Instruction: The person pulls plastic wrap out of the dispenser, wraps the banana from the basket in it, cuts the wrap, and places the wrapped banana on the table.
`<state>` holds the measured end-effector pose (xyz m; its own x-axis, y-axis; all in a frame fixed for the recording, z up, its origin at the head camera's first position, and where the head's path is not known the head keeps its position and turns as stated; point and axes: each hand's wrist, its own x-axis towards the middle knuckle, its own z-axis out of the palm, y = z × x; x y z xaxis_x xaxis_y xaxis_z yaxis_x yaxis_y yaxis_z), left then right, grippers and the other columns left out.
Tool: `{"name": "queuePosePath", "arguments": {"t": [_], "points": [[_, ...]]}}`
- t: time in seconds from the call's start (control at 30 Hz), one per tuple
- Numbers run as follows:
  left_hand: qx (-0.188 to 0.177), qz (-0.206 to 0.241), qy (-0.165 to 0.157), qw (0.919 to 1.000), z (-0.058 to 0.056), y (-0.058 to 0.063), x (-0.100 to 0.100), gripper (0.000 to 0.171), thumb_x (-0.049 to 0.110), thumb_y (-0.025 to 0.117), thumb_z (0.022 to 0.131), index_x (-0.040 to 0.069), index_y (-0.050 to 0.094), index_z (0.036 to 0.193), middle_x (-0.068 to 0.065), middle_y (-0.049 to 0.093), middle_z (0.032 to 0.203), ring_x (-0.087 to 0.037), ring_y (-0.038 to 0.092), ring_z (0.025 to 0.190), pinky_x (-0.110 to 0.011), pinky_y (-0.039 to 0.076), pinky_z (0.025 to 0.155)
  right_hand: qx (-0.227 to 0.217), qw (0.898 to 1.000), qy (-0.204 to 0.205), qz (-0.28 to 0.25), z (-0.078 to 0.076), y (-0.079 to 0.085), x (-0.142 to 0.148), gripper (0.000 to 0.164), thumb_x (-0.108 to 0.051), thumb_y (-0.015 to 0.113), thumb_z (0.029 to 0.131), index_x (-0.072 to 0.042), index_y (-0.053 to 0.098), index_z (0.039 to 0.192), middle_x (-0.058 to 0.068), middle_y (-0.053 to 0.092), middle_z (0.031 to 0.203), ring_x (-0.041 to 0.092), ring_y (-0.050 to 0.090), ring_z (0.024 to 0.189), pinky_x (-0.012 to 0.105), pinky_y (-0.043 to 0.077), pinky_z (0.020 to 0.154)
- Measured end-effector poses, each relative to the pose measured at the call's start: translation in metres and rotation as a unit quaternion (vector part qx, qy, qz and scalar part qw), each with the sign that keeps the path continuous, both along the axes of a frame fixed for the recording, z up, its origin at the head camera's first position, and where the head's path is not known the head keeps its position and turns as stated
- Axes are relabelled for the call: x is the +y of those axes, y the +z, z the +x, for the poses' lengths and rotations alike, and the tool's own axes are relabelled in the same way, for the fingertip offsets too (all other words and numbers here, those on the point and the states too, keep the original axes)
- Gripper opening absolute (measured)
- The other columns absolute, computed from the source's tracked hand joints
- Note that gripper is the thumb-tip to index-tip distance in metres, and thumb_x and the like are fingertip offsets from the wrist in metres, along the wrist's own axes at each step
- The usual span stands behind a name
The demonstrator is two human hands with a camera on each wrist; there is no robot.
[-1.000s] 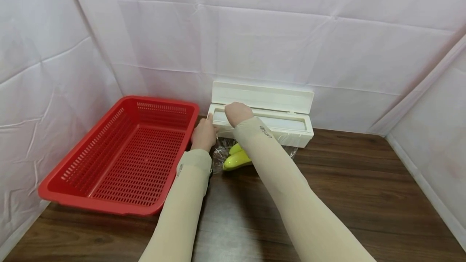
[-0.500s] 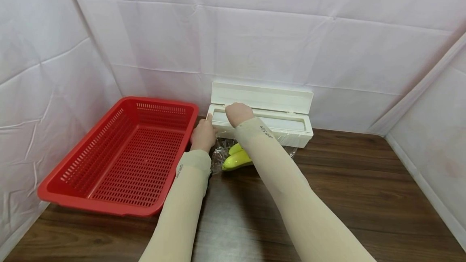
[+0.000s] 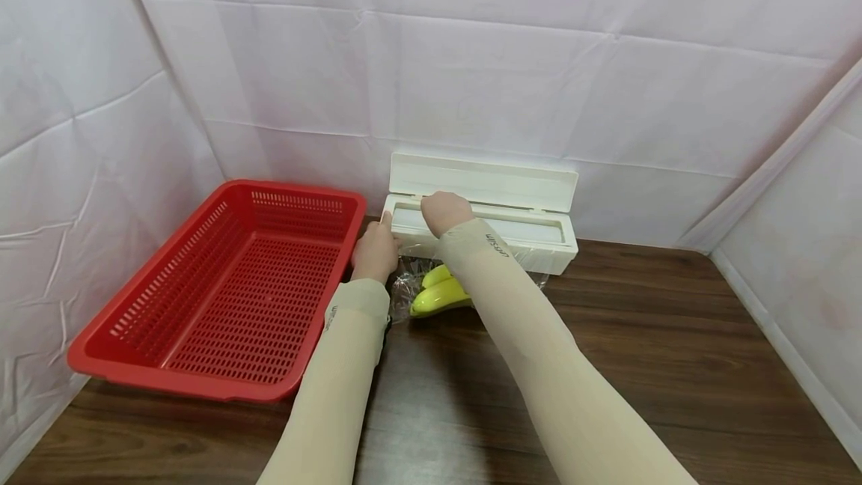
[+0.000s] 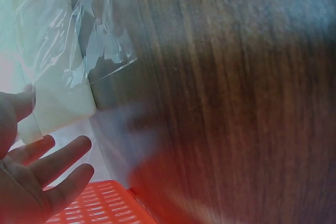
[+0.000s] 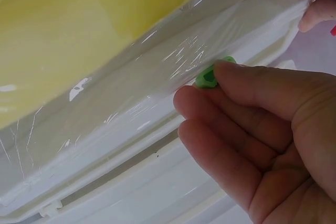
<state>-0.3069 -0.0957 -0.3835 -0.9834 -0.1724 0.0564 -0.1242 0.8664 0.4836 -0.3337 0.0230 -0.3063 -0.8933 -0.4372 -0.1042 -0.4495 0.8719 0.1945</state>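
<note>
From my remote post, I count two hands at the center of the head view: the left hand (image 3: 376,249) closes thumb and fingers on the left end of one white box (image 3: 569,236), other fingers loosely spread, while the right hand (image 3: 446,212) pinches one small green piece (image 5: 206,78) against the film-draped box. Two yellow bananas (image 3: 439,296) show just below amid clear film (image 3: 406,289) on the brown surface (image 3: 640,335); one red basket (image 3: 182,382) sits at left.
</note>
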Motion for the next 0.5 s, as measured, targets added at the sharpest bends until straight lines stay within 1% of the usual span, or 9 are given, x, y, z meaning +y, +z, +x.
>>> {"name": "queuePosePath", "arguments": {"t": [0.3,0.5], "points": [[0.003,0.005,0.0,1.0,0.0009,0.0001,0.0005,0.065,0.025,0.057,0.095,0.013,0.025,0.15,-0.019,0.051,0.13,-0.035,0.061,0.105,-0.044,0.051,0.086,0.008,1.0,0.003,0.004,-0.001,-0.0009,0.0023,0.019,-0.005,0.049,0.096,-0.006,0.067,0.102,0.008,0.07,0.1,0.02,0.067,0.085,0.033,0.057,0.075],[0.002,0.007,0.001,1.0,0.0007,0.0013,-0.0002,0.066,0.025,0.057,0.094,0.013,0.025,0.15,-0.019,0.05,0.131,-0.035,0.061,0.105,-0.044,0.051,0.087,0.008,1.0,0.005,0.004,0.0012,0.0018,0.0031,0.019,-0.005,0.049,0.096,-0.006,0.066,0.104,0.008,0.069,0.101,0.021,0.067,0.085,0.034,0.057,0.075]]}}
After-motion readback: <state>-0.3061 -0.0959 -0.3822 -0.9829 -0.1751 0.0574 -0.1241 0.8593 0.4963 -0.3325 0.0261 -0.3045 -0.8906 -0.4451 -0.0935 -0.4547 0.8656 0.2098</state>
